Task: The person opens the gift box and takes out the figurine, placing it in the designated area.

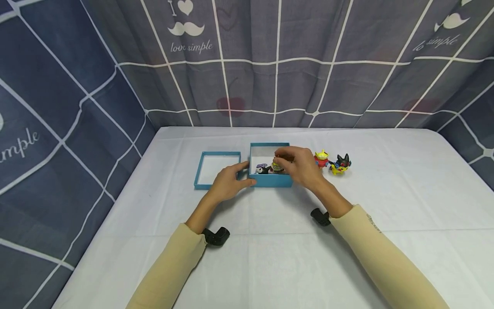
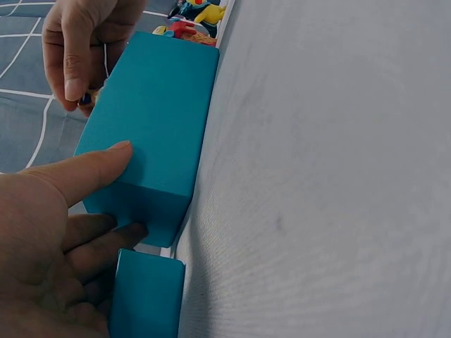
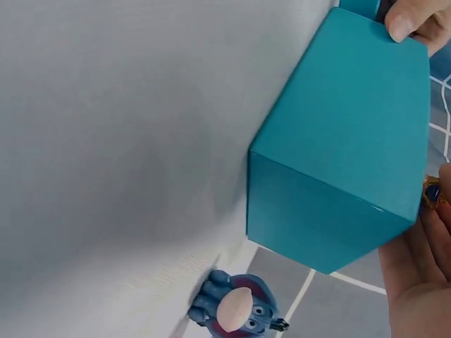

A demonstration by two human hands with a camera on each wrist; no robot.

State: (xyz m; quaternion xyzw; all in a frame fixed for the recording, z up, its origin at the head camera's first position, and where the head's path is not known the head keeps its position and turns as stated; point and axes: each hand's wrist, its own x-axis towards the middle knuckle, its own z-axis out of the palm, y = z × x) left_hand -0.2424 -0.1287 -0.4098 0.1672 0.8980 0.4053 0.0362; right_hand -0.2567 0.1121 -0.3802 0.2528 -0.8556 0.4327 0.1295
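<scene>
A teal open-topped box point(image 1: 270, 181) with a white inside stands on the table. My left hand point(image 1: 228, 182) holds its left end, thumb on the front face and fingers against the side. Over the box's opening, my right hand point(image 1: 299, 165) pinches a small toy figurine point(image 3: 431, 191), mostly hidden by the fingers; orange and dark blue bits show. Inside the box lies a black-and-white figurine point(image 1: 262, 170) with a purple top. Right of the box stand a red-and-yellow figurine point(image 1: 321, 159) and a black-eared figurine point(image 1: 340, 164) with a yellow lower part.
The matching shallow lid point(image 1: 218, 165) lies white inside up, left of the box. A blue donkey figurine point(image 3: 236, 306) appears near the box in the right wrist view. White cloth covers the table point(image 1: 270, 257); a grey checked curtain point(image 1: 251, 86) hangs behind it.
</scene>
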